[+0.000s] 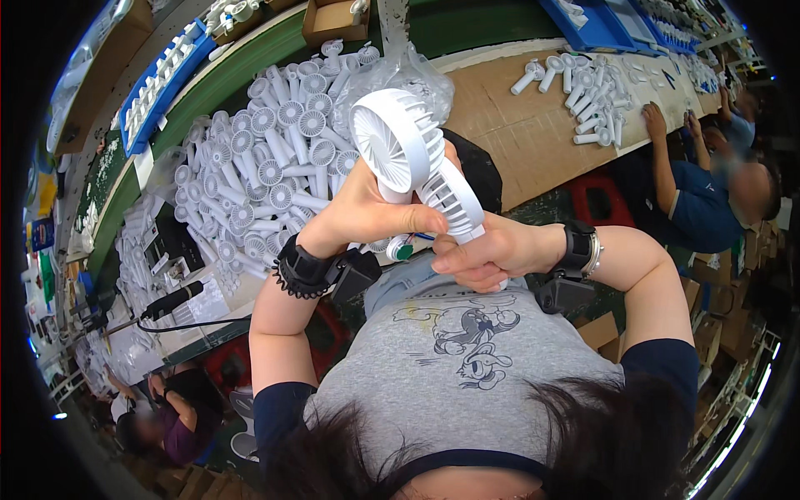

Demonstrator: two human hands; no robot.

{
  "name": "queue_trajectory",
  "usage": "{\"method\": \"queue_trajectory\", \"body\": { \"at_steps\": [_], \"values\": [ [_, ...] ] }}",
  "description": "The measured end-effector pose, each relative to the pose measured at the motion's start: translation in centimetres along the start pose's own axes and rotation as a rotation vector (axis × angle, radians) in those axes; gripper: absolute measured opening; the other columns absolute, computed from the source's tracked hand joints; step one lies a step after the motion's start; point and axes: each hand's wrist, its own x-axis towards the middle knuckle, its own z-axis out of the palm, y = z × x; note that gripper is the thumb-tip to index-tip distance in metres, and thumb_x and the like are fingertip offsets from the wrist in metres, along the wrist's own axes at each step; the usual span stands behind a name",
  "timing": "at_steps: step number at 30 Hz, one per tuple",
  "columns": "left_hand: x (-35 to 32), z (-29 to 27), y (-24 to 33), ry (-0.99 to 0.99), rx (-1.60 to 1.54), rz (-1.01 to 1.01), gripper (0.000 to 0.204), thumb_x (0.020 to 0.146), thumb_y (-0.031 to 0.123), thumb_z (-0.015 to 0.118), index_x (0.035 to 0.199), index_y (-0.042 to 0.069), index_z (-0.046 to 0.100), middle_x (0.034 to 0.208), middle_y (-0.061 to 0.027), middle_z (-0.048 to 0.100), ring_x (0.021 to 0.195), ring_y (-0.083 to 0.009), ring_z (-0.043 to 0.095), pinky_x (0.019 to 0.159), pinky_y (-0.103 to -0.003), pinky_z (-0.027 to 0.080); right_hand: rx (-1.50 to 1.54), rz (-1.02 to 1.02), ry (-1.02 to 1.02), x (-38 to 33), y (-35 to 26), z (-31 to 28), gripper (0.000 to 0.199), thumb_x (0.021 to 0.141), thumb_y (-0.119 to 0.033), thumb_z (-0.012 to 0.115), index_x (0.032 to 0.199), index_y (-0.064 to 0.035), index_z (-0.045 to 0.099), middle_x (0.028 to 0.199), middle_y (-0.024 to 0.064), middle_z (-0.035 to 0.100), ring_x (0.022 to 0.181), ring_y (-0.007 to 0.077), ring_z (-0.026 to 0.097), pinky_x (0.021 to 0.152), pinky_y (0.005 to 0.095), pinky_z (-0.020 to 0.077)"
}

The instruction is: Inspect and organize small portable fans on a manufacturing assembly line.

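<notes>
In front of my chest I hold two white handheld fan pieces close together. My left hand (358,210) is closed around the neck of a handheld fan (387,142) with a round, ribbed head. My right hand (493,250) grips the handle of a slotted fan piece (452,200), whose curved head is next to the first fan's head. Whether the second piece is a whole fan or only a housing I cannot tell. The left thumb reaches across toward the slotted piece. Below the left hand is a small round green-and-white part (401,248).
A large heap of white handheld fans (267,158) covers the bench at left. A clear plastic bag (400,79) lies beyond my hands. More fans (593,100) lie on the brown bench top (492,108), near a co-worker (708,196). A blue tray (162,87) and black electric screwdriver (173,300) are at left.
</notes>
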Motion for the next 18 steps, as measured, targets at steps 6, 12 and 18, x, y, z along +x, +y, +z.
{"method": "queue_trajectory", "body": {
  "at_steps": [6, 12, 18],
  "values": [
    [0.3, -1.3, -0.9, 0.019, -0.014, -0.048, 0.053, 0.062, 0.029, 0.076, 0.098, 0.002, 0.048, 0.091, -0.0086, 0.052, 0.088, -0.0163, 0.051, 0.076, -0.029, 0.042, 0.026, -0.04, 0.003, 1.4, 0.4, -0.7, 0.028, 0.084, -0.015, 0.05, 0.06, -0.0105, 0.037, 0.043, -0.0039, 0.031, 0.033, 0.0054, 0.027, 0.035, 0.0205, 0.022],
    [1.0, -1.1, -1.9, 0.467, -0.075, -0.047, 0.032, 0.074, 0.017, 0.065, 0.099, 0.001, 0.053, 0.089, -0.0035, 0.056, 0.07, -0.0067, 0.051, 0.059, -0.02, 0.042, 0.057, -0.28, 0.075, 2.6, 0.0, -2.2, 0.022, 0.087, -0.022, 0.047, 0.069, -0.01, 0.04, 0.056, -0.0002, 0.04, 0.045, 0.0081, 0.038, 0.044, 0.0208, 0.0319],
    [-1.5, 0.9, -3.8, 0.761, 0.081, -0.154, 0.034, 0.072, 0.015, 0.066, 0.1, -0.001, 0.055, 0.087, -0.0047, 0.059, 0.066, -0.0077, 0.053, 0.061, -0.021, 0.043, -0.304, -0.907, 0.485, 3.6, 0.3, -4.8, 0.033, 0.088, -0.04, 0.04, 0.074, -0.0096, 0.043, 0.096, 0.0071, 0.044, 0.086, 0.0129, 0.046, 0.076, 0.0264, 0.0385]
  ]
}}
